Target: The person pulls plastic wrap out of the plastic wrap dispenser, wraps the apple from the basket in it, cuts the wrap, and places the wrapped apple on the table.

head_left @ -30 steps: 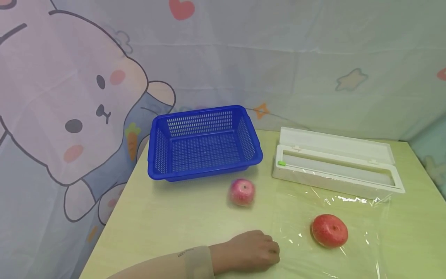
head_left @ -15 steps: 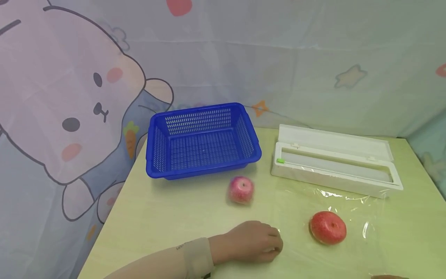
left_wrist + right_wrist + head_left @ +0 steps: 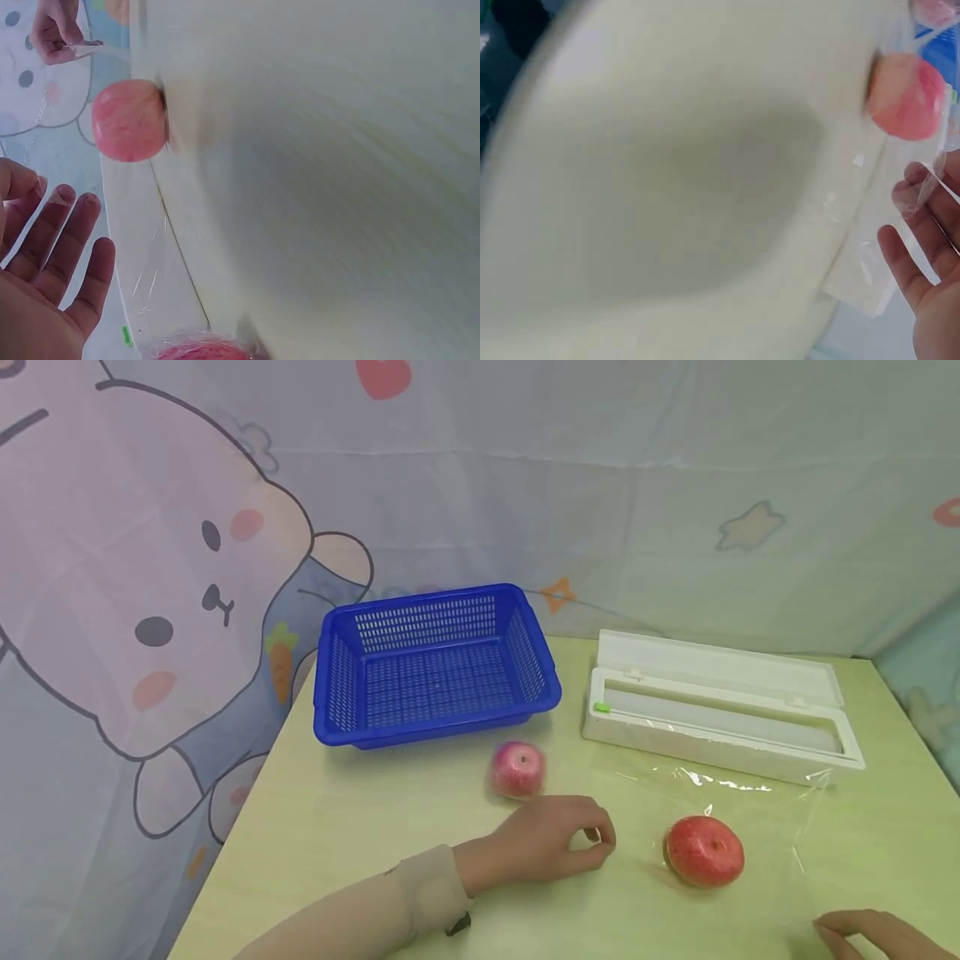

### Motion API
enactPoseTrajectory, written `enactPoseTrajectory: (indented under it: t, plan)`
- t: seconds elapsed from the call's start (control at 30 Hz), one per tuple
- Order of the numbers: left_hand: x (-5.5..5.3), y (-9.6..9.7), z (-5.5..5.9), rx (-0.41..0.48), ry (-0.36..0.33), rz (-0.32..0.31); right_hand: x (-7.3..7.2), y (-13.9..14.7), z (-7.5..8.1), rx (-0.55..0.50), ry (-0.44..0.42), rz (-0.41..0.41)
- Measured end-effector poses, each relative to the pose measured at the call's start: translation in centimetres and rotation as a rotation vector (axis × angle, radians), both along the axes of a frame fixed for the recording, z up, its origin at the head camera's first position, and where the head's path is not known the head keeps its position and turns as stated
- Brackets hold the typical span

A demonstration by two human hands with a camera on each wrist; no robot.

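A sheet of clear cling film (image 3: 720,779) runs from the white dispenser box (image 3: 637,735) toward me. On it sits a red apple (image 3: 705,852), between the hands. My left hand (image 3: 551,839) pinches the film's near left corner between thumb and index finger, the other fingers spread loosely in the left wrist view. At the lower right, my right hand (image 3: 877,931) pinches the near right corner; the film shows at its fingertips (image 3: 911,195) in the right wrist view. A second, pinkish apple (image 3: 517,768), wrapped in film, stands just beyond the left hand.
A blue slotted plastic basket (image 3: 438,727) stands at the back left of the pale table (image 3: 360,827). The dispenser box has its lid (image 3: 720,668) raised and a green slider (image 3: 602,707) at its left end. A cartoon-printed curtain (image 3: 480,510) hangs behind.
The left hand has risen off the table and moved slightly away from me, its pinch now showing. The right hand has come into view at lower right. The film's near edge has lifted.
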State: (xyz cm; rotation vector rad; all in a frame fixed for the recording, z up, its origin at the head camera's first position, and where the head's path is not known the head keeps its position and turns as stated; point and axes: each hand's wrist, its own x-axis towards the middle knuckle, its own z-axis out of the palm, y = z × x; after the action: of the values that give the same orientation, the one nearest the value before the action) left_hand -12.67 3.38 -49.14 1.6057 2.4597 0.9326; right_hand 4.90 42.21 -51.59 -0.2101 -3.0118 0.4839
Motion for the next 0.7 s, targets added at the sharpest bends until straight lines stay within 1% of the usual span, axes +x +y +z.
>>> enactPoseTrajectory:
  t: [0.03, 0.1, 0.13, 0.2, 0.23, 0.3, 0.4, 0.5, 0.6, 0.67, 0.7]
  plan:
    - [-0.2, 0.1, 0.0, 0.009, -0.018, 0.019, -0.2, -0.4, 0.5, 0.009, 0.069, -0.004]
    - [-0.5, 0.4, -0.1, 0.031, -0.027, 0.051, -0.7, -0.8, 1.5, 0.001, 0.115, -0.007]
    - [-0.7, 0.5, -0.2, 0.043, -0.032, 0.063, -1.0, -0.9, 1.9, -0.009, 0.121, -0.005]
    - [-1.1, 0.8, -0.3, 0.057, -0.025, 0.091, -1.6, -0.7, 2.3, -0.054, 0.146, 0.006]
    - [-1.2, 1.0, -0.5, 0.062, -0.018, 0.105, -1.9, -0.4, 2.3, -0.076, 0.13, 0.01]
    - [-1.6, 1.3, -0.6, 0.067, -0.007, 0.131, -2.5, 0.1, 2.1, -0.122, 0.127, 0.019]
    - [-1.9, 1.7, -0.6, 0.057, -0.022, 0.176, -3.2, 0.8, 2.1, -0.188, 0.116, 0.028]
    - [-2.1, 2.0, -0.4, 0.035, -0.047, 0.216, -3.8, 1.2, 2.1, -0.237, 0.057, 0.01]
    - [-2.2, 2.3, -0.5, 0.005, -0.081, 0.25, -4.4, 1.4, 2.1, -0.268, -0.03, -0.026]
    - [-2.2, 2.5, -0.7, -0.009, -0.1, 0.271, -4.6, 1.5, 2.1, -0.29, -0.067, -0.04]
    - [-2.2, 2.5, -0.7, -0.013, -0.111, 0.282, -4.7, 1.6, 2.0, -0.298, -0.072, -0.042]
